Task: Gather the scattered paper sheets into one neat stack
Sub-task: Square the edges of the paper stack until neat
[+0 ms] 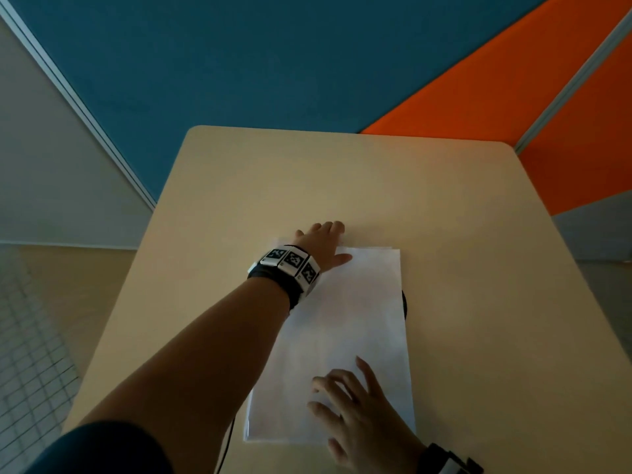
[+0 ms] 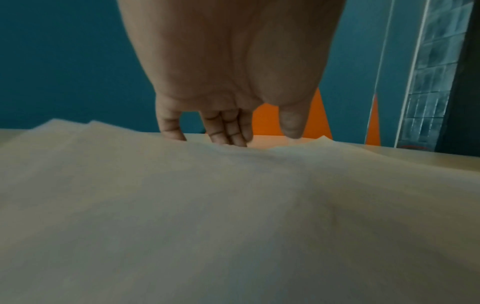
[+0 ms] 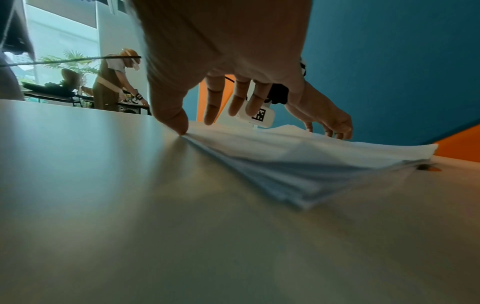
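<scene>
Paper stack (image 1: 345, 336) mid-tabletop (image 1: 239, 186), dark round object (image 1: 405, 304) under right edge. Left hand (image 1: 321, 242) at far edge, fingers straight, close together. Right hand (image 1: 359, 412) near corner, fingers spread.

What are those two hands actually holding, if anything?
Nothing is gripped. The left hand presses the paper stack at its far edge; the right hand rests spread at its near end.

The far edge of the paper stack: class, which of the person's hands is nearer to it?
Left. The left hand reaches over the paper stack with its fingers at the far edge; the right hand rests at the near end.
</scene>
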A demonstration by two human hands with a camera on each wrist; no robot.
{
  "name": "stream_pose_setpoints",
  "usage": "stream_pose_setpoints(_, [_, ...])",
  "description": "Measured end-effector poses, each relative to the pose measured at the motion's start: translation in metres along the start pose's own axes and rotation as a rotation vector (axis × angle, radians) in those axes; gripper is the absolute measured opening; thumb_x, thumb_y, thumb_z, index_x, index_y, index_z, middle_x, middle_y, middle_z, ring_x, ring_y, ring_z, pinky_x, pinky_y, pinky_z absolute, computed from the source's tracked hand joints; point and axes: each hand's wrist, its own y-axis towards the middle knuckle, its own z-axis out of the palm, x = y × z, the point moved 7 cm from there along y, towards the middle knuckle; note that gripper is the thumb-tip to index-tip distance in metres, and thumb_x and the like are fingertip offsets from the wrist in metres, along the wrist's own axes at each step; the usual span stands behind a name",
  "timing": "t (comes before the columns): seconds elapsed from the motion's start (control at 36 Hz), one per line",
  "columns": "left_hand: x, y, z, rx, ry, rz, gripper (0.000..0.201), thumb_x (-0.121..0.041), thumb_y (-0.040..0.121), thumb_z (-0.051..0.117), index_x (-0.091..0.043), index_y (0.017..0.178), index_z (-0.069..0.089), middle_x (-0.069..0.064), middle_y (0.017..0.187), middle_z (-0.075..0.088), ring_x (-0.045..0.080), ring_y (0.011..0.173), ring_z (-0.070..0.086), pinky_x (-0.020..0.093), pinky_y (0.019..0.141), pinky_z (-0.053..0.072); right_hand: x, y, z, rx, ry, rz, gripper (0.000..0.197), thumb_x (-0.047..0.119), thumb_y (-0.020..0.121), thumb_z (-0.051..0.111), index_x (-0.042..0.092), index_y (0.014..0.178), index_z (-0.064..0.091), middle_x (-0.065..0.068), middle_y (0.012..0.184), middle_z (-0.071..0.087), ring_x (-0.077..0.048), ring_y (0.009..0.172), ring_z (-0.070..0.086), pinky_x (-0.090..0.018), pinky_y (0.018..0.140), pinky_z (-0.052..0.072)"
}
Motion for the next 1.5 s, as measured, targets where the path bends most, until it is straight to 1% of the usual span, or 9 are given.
stream_pose_setpoints(0.22, [0.005, -0.005, 0.006, 0.01, -0.05, -0.051, 0.054, -0.048, 0.089, 0.045, -0.014, 0.131, 0.042, 0.01, 0.141, 0.035, 0.028, 0.131, 0.031, 0.05, 0.105, 0.037, -0.002, 0.0, 0.006, 0.018, 0.059, 0.022, 0.051, 0.067, 0.054, 0.059, 0.043, 0.099, 0.055, 0.015, 0.114, 0.046, -0.005, 0.103, 0.042, -0.037, 0.088, 0.051])
stream_pose_setpoints(0.31, [0.025, -0.015, -0.006, -0.115, -0.194, -0.115, 0.062, -0.046, 0.089, 0.047, -0.021, 0.142, 0.028, 0.009, 0.149, 0.027, 0.03, 0.136, 0.025, 0.052, 0.107, 0.036, -0.024, -0.001, -0.012, -0.083, 0.221, 0.123, 0.051, 0.062, 0.069, 0.046, 0.036, 0.113, 0.05, 0.014, 0.116, 0.049, -0.003, 0.104, 0.046, -0.024, 0.094, 0.048])
stream_pose_setpoints(0.47, [0.101, -0.056, -0.028, -0.36, -0.408, -0.458, 0.064, -0.037, 0.091, 0.05, -0.015, 0.144, 0.023, 0.022, 0.146, 0.026, 0.041, 0.132, 0.029, 0.05, 0.108, 0.032, -0.137, 0.011, -0.034, -0.249, 0.6, 0.645, 0.05, 0.031, 0.088, 0.056, 0.009, 0.131, 0.048, -0.013, 0.13, 0.049, -0.028, 0.118, 0.052, -0.035, 0.104, 0.042])
stream_pose_setpoints(0.67, [0.121, -0.069, 0.011, -0.087, -0.575, -0.628, 0.068, -0.04, 0.091, 0.049, 0.013, 0.129, 0.032, 0.035, 0.13, 0.047, 0.045, 0.115, 0.053, 0.051, 0.097, 0.048, -0.216, 0.031, -0.021, 0.024, 0.585, 1.044, 0.046, 0.031, 0.094, 0.048, -0.003, 0.124, 0.044, -0.023, 0.133, 0.039, -0.034, 0.12, 0.045, -0.036, 0.1, 0.039])
stream_pose_setpoints(0.89, [0.095, -0.064, 0.007, -0.109, -0.635, -0.574, 0.05, -0.033, 0.092, 0.047, 0.01, 0.117, 0.051, 0.029, 0.123, 0.056, 0.041, 0.112, 0.057, 0.042, 0.095, 0.051, -0.211, 0.054, -0.023, 0.088, 0.591, 1.048, 0.052, 0.032, 0.097, 0.04, 0.005, 0.141, 0.035, -0.019, 0.144, 0.029, -0.033, 0.127, 0.042, -0.034, 0.109, 0.034])
stream_pose_setpoints(1.06, [0.095, -0.063, -0.001, -0.132, -0.622, -0.605, 0.044, -0.024, 0.093, 0.044, 0.008, 0.123, 0.046, 0.028, 0.131, 0.048, 0.039, 0.118, 0.049, 0.041, 0.098, 0.042, -0.218, 0.052, -0.02, 0.011, 0.605, 1.112, 0.03, 0.024, 0.097, 0.041, 0.001, 0.112, 0.052, -0.024, 0.134, 0.039, -0.033, 0.105, 0.048, -0.033, 0.095, 0.039])
stream_pose_setpoints(1.28, [0.086, -0.054, -0.004, -0.099, -0.631, -0.546, 0.041, -0.016, 0.094, 0.038, 0.013, 0.12, 0.048, 0.031, 0.131, 0.047, 0.039, 0.123, 0.042, 0.041, 0.101, 0.038, -0.215, 0.057, -0.02, 0.065, 0.62, 1.064, 0.046, 0.022, 0.098, 0.037, 0.004, 0.141, 0.037, -0.019, 0.146, 0.031, -0.033, 0.13, 0.039, -0.035, 0.108, 0.033])
stream_pose_setpoints(1.39, [0.079, -0.056, 0.0, -0.124, -0.737, -0.588, 0.058, -0.02, 0.095, 0.04, 0.006, 0.142, 0.019, 0.025, 0.15, 0.021, 0.038, 0.137, 0.026, 0.042, 0.113, 0.026, -0.217, 0.054, -0.022, -0.003, 0.625, 1.122, 0.037, 0.02, 0.097, 0.041, -0.004, 0.124, 0.045, -0.024, 0.139, 0.034, -0.037, 0.122, 0.044, -0.037, 0.104, 0.036])
stream_pose_setpoints(1.5, [0.066, -0.058, 0.007, -0.129, -0.854, -0.551, 0.073, -0.019, 0.097, 0.037, -0.006, 0.146, -0.016, 0.019, 0.157, 0.012, 0.036, 0.135, 0.036, 0.039, 0.108, 0.034, -0.211, 0.058, -0.019, -0.005, 0.628, 1.09, 0.049, 0.02, 0.098, 0.039, 0.002, 0.143, 0.031, -0.022, 0.147, 0.026, -0.037, 0.134, 0.033, -0.039, 0.113, 0.027])
